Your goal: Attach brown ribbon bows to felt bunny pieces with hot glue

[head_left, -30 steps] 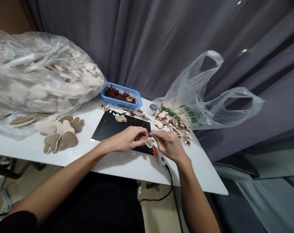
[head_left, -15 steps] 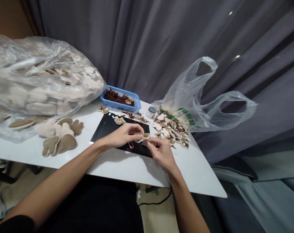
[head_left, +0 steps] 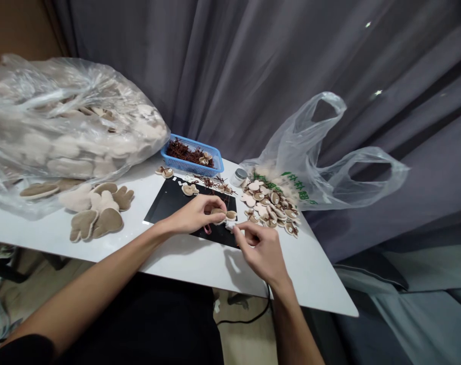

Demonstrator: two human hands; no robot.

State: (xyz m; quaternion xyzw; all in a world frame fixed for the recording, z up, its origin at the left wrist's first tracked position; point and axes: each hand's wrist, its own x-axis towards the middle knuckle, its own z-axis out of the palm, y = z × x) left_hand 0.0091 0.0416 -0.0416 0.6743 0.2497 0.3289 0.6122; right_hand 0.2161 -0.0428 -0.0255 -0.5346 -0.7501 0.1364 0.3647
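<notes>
Over the black mat (head_left: 165, 199), my left hand (head_left: 196, 212) pinches a small tan fabric rabbit-head piece (head_left: 231, 215) with a pale edge. Its rounded ears point right, and my fingers partly cover it. My right hand (head_left: 262, 248) is just to the right and lower, thumb and forefinger closed at a small white piece (head_left: 229, 225) beside the rabbit head. The exact kind of that white piece cannot be made out. Beneath my left hand lies a pink-handled tool (head_left: 207, 229), mostly hidden. Another rabbit head (head_left: 189, 189) rests on the mat, near several brown bows (head_left: 211, 182).
A large clear bag (head_left: 74, 126) of plush pieces stands left, with loose fabric pieces (head_left: 97, 220) in front. Behind the mat are a blue basket (head_left: 192, 165) of brown bows and a small jar (head_left: 239, 177). Finished-looking rabbit heads (head_left: 270, 205) pile up right, beside a plastic carrier bag (head_left: 310, 187).
My right hand has moved right and slightly down, away from the rabbit head. A white piece now shows by its fingertips. My left hand keeps its hold.
</notes>
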